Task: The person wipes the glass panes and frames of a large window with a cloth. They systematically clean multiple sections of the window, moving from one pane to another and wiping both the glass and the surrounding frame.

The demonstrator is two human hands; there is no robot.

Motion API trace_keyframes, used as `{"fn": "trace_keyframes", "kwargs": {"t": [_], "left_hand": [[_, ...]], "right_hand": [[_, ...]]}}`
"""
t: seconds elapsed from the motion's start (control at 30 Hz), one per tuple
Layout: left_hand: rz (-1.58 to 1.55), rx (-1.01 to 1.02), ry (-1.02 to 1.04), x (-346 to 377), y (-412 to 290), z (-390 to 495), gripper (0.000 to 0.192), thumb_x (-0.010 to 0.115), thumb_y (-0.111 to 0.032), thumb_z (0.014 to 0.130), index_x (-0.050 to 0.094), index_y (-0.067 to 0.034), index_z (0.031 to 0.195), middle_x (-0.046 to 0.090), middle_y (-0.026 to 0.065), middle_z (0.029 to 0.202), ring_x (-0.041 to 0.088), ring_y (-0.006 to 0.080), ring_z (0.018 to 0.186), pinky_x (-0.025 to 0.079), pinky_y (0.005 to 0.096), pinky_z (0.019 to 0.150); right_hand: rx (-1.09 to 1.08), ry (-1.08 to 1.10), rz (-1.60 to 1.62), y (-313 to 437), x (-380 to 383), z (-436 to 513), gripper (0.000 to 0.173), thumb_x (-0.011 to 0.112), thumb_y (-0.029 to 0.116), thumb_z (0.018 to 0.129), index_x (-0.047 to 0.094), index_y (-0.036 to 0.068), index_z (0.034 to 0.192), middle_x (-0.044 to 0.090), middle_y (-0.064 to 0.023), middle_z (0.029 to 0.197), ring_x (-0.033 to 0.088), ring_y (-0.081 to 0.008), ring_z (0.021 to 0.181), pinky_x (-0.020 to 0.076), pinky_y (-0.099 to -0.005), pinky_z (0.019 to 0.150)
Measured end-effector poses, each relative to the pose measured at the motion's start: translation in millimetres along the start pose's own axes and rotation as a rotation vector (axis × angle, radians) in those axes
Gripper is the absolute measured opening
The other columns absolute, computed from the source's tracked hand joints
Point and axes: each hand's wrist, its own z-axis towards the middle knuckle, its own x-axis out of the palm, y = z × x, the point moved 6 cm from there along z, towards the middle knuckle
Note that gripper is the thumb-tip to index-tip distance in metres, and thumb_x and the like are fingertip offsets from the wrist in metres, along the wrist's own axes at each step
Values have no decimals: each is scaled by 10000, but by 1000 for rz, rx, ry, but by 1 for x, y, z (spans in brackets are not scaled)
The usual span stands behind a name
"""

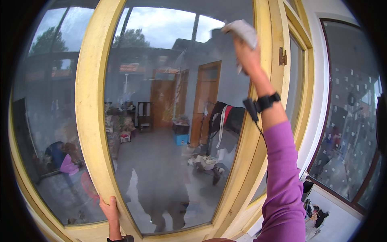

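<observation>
In my right hand is a crumpled grey-white cloth, held up near the top right corner of a large glass pane. The raised hand is slightly blurred, with the arm stretched upward. My left hand grips the yellow wooden upright between two panes, low down near the bottom of the frame. Its thumb rests on the front of the wood, and part of the fingers is hidden at the upright's left side. Faint streaks and reflections of sky and trees show on the glass.
Right of the pane, a rusty metal hinge sits on the yellow frame. Farther right stands a dark-framed window. Assorted items lie on a pale surface below it. Through the glass appear a blue box and clothes on a rack.
</observation>
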Motion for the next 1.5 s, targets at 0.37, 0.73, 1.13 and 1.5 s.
{"fn": "trace_keyframes", "kwargs": {"t": [0.37,0.73,1.13,1.5], "left_hand": [[-8,-29,-17,1,-9,-3,548,693,-315,861,583,83,1221,693,165,1021,653,258,938,514,387,871],[-11,-6,-37,3,-14,-1,528,723,-271,815,581,100,1162,704,204,963,674,284,883,533,400,838],[-48,-24,-4,3,-33,-1,466,765,-313,798,586,53,1023,668,158,826,630,228,766,527,375,737],[-13,-32,-7,4,-31,-1,483,747,-262,814,590,88,1108,711,212,905,680,284,818,540,389,782]], "right_hand": [[-294,476,14,162,54,-71,248,655,117,865,698,40,1096,692,-185,1049,689,-358,1009,569,-449,848],[-333,10,-55,77,51,35,379,671,47,844,664,89,1221,661,-152,1232,604,-368,1189,493,-450,1025],[-564,49,71,163,113,75,370,641,243,867,689,86,1198,644,-162,1273,602,-379,1153,493,-448,1026],[-933,743,394,336,41,-211,279,650,155,843,682,59,1103,577,-126,1384,554,-339,1296,526,-432,1022]]}}
